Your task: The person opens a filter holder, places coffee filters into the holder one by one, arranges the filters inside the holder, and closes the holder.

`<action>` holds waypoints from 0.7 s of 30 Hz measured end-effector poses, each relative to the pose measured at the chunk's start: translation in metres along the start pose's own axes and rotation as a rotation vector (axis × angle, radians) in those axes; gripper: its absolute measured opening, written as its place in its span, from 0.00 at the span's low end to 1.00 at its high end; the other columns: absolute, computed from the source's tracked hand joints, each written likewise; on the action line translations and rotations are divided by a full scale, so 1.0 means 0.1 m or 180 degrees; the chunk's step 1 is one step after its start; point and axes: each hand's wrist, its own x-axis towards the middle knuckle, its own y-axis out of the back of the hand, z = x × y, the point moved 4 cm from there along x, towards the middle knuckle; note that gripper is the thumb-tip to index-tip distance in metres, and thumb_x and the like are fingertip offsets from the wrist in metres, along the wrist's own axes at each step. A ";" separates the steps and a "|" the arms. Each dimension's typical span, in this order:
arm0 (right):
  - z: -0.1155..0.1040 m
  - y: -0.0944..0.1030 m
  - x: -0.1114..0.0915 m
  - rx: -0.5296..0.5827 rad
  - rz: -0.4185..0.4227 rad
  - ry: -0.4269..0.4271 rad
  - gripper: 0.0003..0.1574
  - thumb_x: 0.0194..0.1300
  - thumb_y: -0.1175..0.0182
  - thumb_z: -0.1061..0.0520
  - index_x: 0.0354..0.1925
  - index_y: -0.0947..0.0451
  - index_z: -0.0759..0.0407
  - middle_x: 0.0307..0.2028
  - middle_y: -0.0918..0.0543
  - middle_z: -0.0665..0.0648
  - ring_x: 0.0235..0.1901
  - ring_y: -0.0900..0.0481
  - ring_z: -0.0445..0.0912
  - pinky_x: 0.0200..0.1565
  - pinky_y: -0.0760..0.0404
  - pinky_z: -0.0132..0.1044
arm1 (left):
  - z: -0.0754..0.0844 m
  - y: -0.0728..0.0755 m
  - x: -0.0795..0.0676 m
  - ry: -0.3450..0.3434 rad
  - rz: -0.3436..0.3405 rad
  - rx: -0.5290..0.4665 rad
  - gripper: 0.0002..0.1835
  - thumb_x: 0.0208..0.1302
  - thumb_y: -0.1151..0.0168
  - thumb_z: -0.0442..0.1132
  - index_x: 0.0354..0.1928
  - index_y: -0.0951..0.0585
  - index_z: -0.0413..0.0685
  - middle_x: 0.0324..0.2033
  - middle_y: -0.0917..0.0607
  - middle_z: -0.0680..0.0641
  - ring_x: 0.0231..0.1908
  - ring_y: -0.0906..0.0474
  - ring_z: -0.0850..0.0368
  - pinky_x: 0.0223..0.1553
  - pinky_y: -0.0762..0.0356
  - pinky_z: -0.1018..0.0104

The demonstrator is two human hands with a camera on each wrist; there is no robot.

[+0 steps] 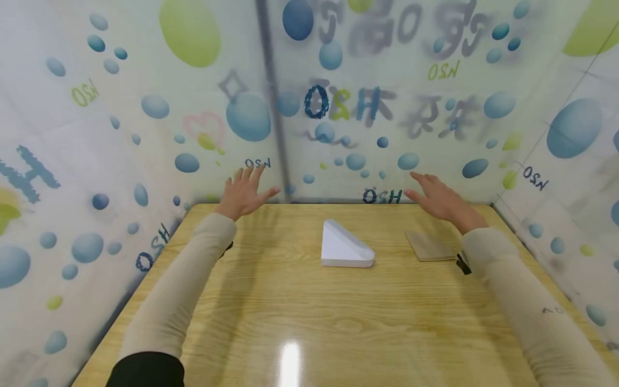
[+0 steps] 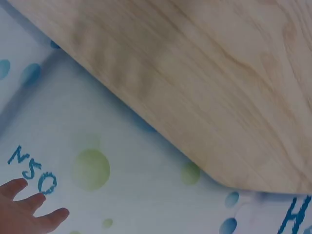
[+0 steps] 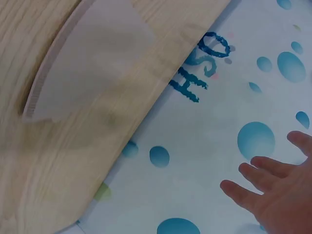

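My left hand (image 1: 245, 193) is held up over the far left edge of the table, its fingers spread and nothing in it. In the left wrist view, a few straight fingers (image 2: 45, 218) show at the lower left. Over the far right part of the table my right hand (image 1: 437, 200) is raised too, fingers extended, holding nothing. Below and in front of it lies a flat tan paper coffee filter (image 1: 429, 246), fan-shaped with a crimped edge in the right wrist view. A white triangular box (image 1: 344, 246) with a rounded corner rests on the table between the hands.
The wood-grain table (image 1: 309, 317) reaches to a patterned curtain (image 1: 338, 145) at the back, with curtain on both sides as well. A bright light reflection shows near the table's front.
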 end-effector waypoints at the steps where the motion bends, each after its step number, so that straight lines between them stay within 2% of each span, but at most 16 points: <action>1: -0.01 -0.02 0.00 0.0020 0.0004 0.0028 0.55 0.79 0.65 0.25 0.84 0.64 0.57 0.79 0.58 0.78 0.77 0.56 0.77 0.69 0.50 0.79 | 0.02 -0.03 -0.01 0.0010 -0.0029 -0.0073 0.54 0.67 0.60 0.81 0.84 0.54 0.56 0.81 0.46 0.35 0.79 0.52 0.29 0.71 0.51 0.21; 8: -0.05 -0.21 -0.04 0.0164 0.0023 0.0181 0.50 0.82 0.61 0.32 0.83 0.57 0.62 0.78 0.51 0.78 0.76 0.51 0.76 0.71 0.48 0.76 | 0.12 -0.26 -0.05 0.0104 -0.0208 -0.0595 0.58 0.64 0.63 0.85 0.84 0.54 0.54 0.80 0.44 0.34 0.76 0.42 0.29 0.71 0.41 0.26; 12: -0.11 -0.33 -0.07 0.0271 0.0046 0.0270 0.49 0.82 0.59 0.34 0.82 0.56 0.64 0.78 0.47 0.76 0.76 0.47 0.74 0.72 0.45 0.74 | 0.24 -0.37 -0.08 0.0143 -0.0325 -0.0903 0.58 0.64 0.58 0.84 0.84 0.53 0.55 0.80 0.44 0.33 0.75 0.40 0.29 0.71 0.39 0.30; 16: -0.20 -0.45 -0.12 0.0487 0.0065 0.0356 0.47 0.83 0.56 0.37 0.81 0.55 0.66 0.77 0.44 0.76 0.73 0.39 0.73 0.69 0.37 0.72 | 0.37 -0.50 -0.12 0.0161 -0.0445 -0.1295 0.59 0.62 0.53 0.83 0.83 0.51 0.53 0.80 0.44 0.36 0.77 0.42 0.33 0.73 0.40 0.32; 21: -0.26 -0.62 -0.17 0.0687 0.0074 0.0344 0.46 0.83 0.55 0.39 0.82 0.54 0.64 0.75 0.38 0.76 0.72 0.34 0.71 0.68 0.33 0.71 | 0.52 -0.69 -0.16 0.0113 -0.0550 -0.1751 0.58 0.66 0.48 0.78 0.83 0.50 0.45 0.80 0.41 0.37 0.76 0.38 0.35 0.74 0.37 0.36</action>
